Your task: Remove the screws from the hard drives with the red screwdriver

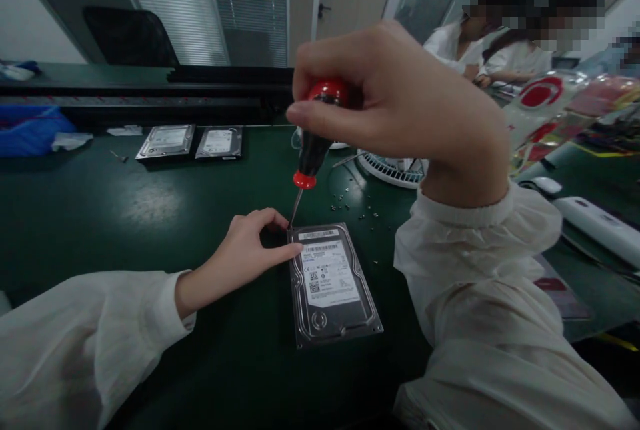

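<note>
A hard drive (327, 277) with a white label lies flat on the green tabletop. My left hand (245, 247) grips its far left corner, thumb on the label side and index finger by the corner. My right hand (390, 90) is wrapped round the red and black handle of a screwdriver (313, 150). The shaft slants down, and its tip meets the drive's far left corner, close to my left fingertips. Whether a screw sits under the tip is too small to tell. Several small screws (347, 203) lie scattered beyond the drive.
Two more hard drives (167, 141) lie at the back left, near a blue plastic bag (33, 130). A white slotted tray (390, 173) stands behind my right wrist. At right are a plastic bottle (540, 110), a mouse (545, 185) and a white power strip (600, 227). Two people sit beyond.
</note>
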A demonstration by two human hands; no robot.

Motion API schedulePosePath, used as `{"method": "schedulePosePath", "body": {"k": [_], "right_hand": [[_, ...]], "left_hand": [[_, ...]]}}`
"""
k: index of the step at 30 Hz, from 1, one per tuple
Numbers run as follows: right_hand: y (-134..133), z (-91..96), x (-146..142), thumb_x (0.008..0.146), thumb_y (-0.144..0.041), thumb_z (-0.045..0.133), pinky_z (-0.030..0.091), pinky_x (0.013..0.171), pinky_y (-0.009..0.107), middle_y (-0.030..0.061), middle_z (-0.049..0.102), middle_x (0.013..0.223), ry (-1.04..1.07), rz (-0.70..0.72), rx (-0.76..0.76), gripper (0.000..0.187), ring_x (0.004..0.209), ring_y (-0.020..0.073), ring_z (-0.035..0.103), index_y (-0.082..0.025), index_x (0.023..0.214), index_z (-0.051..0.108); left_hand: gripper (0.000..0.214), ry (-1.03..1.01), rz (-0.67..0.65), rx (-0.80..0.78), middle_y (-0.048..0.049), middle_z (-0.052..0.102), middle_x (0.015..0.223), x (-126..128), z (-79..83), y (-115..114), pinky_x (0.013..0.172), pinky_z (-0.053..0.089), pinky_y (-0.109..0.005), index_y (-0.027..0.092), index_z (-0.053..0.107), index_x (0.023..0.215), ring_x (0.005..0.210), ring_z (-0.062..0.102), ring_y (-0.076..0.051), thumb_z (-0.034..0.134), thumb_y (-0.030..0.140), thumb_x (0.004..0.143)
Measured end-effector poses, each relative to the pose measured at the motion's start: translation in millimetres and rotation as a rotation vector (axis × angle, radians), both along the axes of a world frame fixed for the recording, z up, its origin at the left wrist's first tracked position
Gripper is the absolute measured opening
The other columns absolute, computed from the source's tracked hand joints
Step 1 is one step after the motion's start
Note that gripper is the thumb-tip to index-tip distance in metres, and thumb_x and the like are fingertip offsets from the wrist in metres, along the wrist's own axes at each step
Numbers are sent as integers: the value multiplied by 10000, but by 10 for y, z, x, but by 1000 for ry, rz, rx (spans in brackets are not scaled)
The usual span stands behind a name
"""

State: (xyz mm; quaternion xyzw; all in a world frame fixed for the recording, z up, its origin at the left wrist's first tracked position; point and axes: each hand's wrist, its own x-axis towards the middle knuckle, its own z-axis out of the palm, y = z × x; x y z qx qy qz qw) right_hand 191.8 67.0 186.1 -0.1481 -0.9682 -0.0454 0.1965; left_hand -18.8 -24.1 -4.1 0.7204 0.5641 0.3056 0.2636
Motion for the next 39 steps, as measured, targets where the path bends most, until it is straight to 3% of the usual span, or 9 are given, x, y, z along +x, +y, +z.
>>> {"method": "schedulePosePath", "body": {"k": [5, 10, 15, 19, 24, 26, 30, 36, 39], "right_hand": [[-16, 10, 38, 888, -375, 428, 373, 837, 311, 31, 588, 1058, -52, 128, -26, 424, 836, 99, 476, -105, 1168, 596], [-10, -5, 45, 976, -580, 420, 333, 788, 317, -14, 580, 883, -37, -76, 99, 432, 739, 93, 437, -203, 1039, 622], [-37, 42, 89, 968, -415, 465, 348, 736, 248, -4, 573, 978, -114, 52, -3, 408, 760, 56, 433, -124, 1231, 575], [-36, 36, 100, 1036, -573, 387, 339, 738, 283, 10, 573, 921, -105, -67, 44, 498, 742, 76, 428, -150, 1165, 617], [-30, 19, 111, 947, -423, 538, 380, 715, 263, 1, 542, 961, -89, -14, -18, 483, 704, 57, 422, -122, 1320, 478], [-50, 30, 113, 968, -471, 509, 379, 702, 257, 2, 552, 961, -87, 30, -70, 465, 722, 60, 445, -133, 1286, 495], [-102, 57, 98, 1027, -552, 425, 333, 708, 297, 1, 566, 826, -64, -46, 5, 419, 702, 79, 447, -178, 983, 610], [-122, 82, 118, 926, -344, 637, 369, 730, 272, -25, 597, 931, -96, -62, 22, 275, 697, 56, 451, -177, 1136, 580], [-86, 74, 132, 1005, -490, 533, 358, 713, 276, -18, 593, 867, -101, -63, 13, 329, 687, 66, 449, -180, 1092, 601]], "left_hand": [[423, -12, 5, 0, -38, 751, 1021, 17, 26, -3, 902, 511, -475, 239, 700, 971, 950, 687, -278, 778, 629, 828], [402, -35, -8, 2, -35, 754, 1007, 18, 26, -2, 900, 511, -468, 236, 701, 974, 930, 689, -265, 786, 602, 834], [406, -17, -8, -5, -33, 745, 1008, 12, 24, -3, 905, 496, -473, 230, 695, 973, 924, 681, -256, 782, 604, 839], [388, -29, -14, -2, -28, 741, 1002, 16, 20, -2, 901, 490, -463, 231, 696, 975, 926, 676, -252, 787, 584, 842], [395, -23, -2, -5, -20, 736, 1010, 20, 29, -5, 909, 480, -466, 234, 694, 971, 936, 674, -253, 789, 593, 837], [403, -11, -4, -10, -16, 735, 1015, 16, 25, -5, 908, 475, -468, 240, 699, 982, 938, 673, -255, 784, 607, 838], [395, -23, -10, 1, -11, 733, 1004, 0, -15, 4, 888, 474, -456, 248, 700, 965, 940, 667, -258, 781, 613, 839], [399, -22, -8, -4, -14, 730, 1009, 1, -16, 4, 886, 470, -452, 247, 699, 979, 939, 666, -256, 781, 611, 838], [393, -10, -6, -7, -15, 731, 1007, 12, 13, -4, 877, 468, -447, 246, 695, 975, 945, 666, -259, 779, 605, 838]]}}
